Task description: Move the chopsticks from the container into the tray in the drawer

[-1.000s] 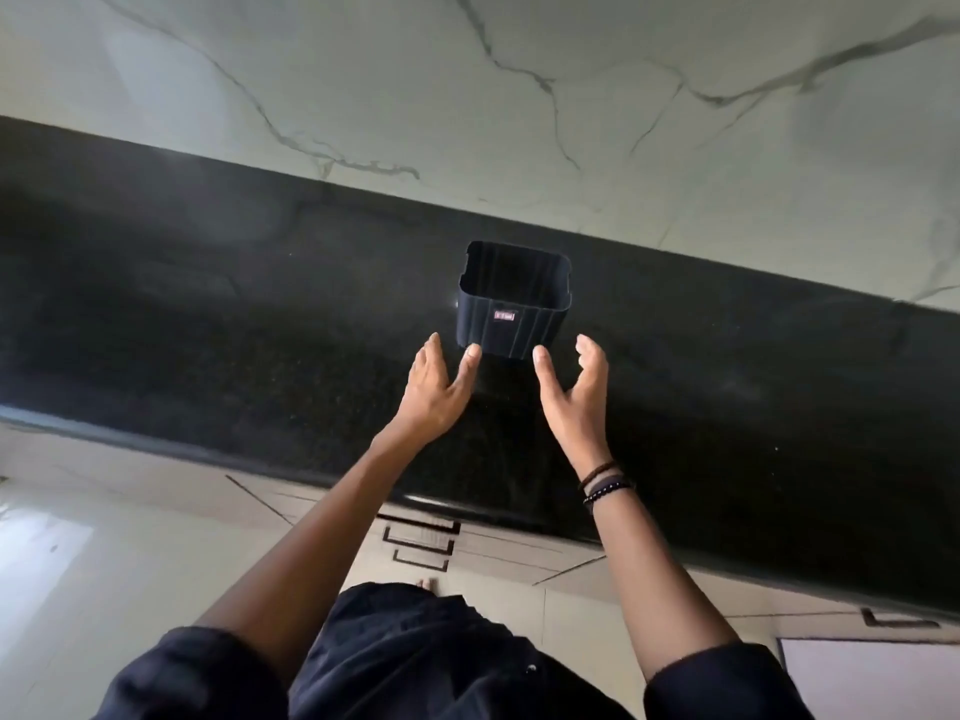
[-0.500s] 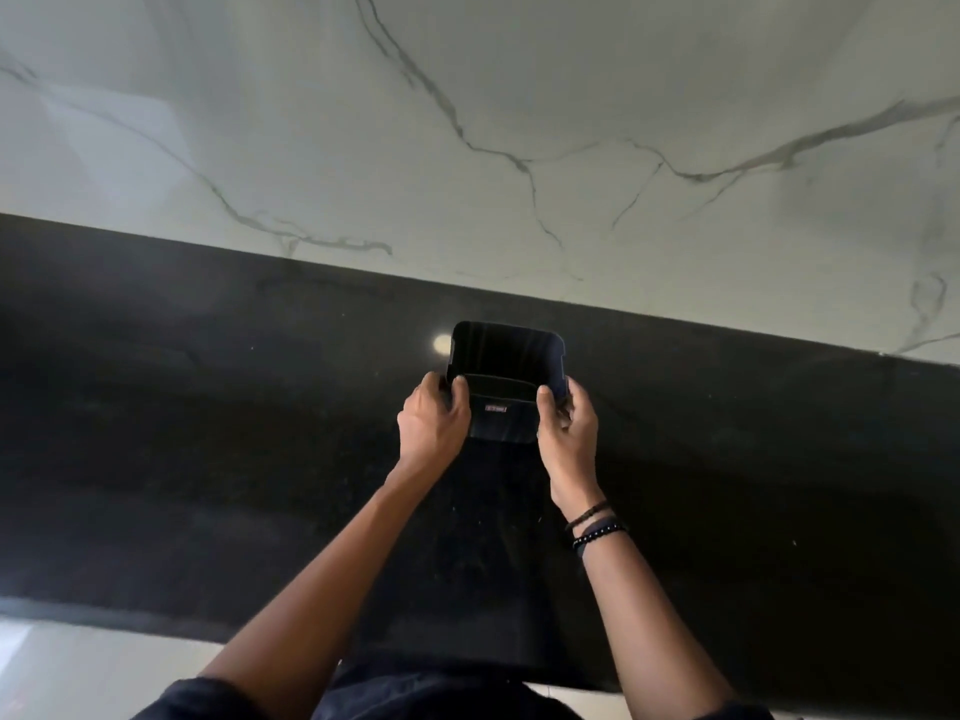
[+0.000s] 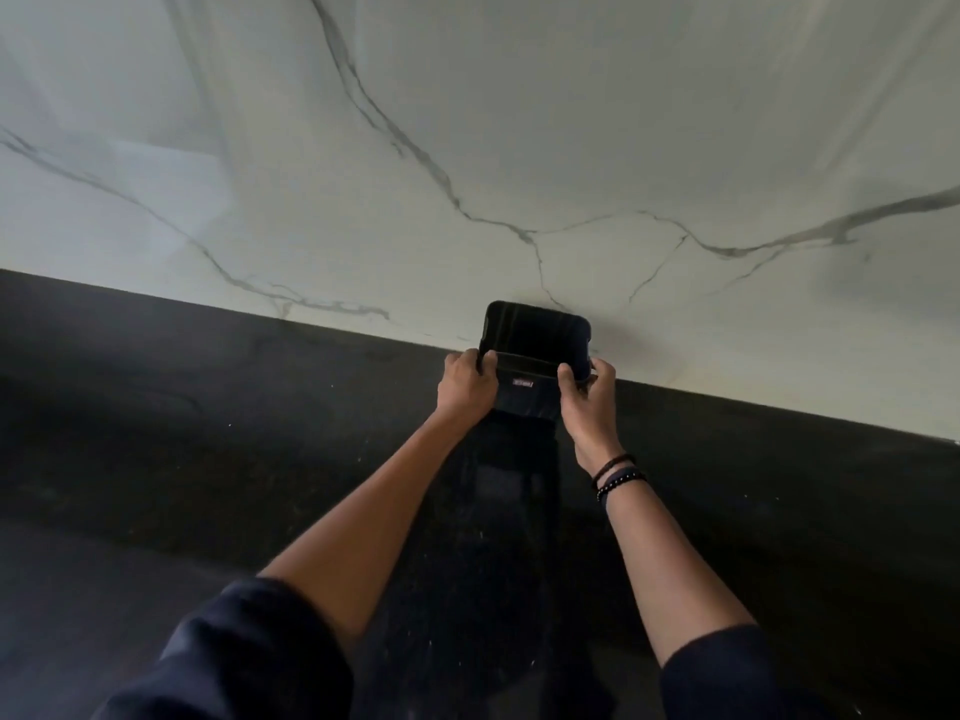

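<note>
Black container (image 3: 535, 350), gripped by left hand (image 3: 464, 387), right hand (image 3: 589, 402)

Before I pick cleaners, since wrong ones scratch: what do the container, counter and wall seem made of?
Container: likely plastic, dark, matte, ribbed walls. Counter: black speckled stone, probably granite, polished, faintly reflective. Wall: white grey-veined marble or lookalike tile, smooth.

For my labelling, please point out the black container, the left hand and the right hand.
container (image 3: 529, 396): head view, front wall below label
left hand (image 3: 464, 385): head view, back of hand
right hand (image 3: 588, 398): head view, back of hand
</note>
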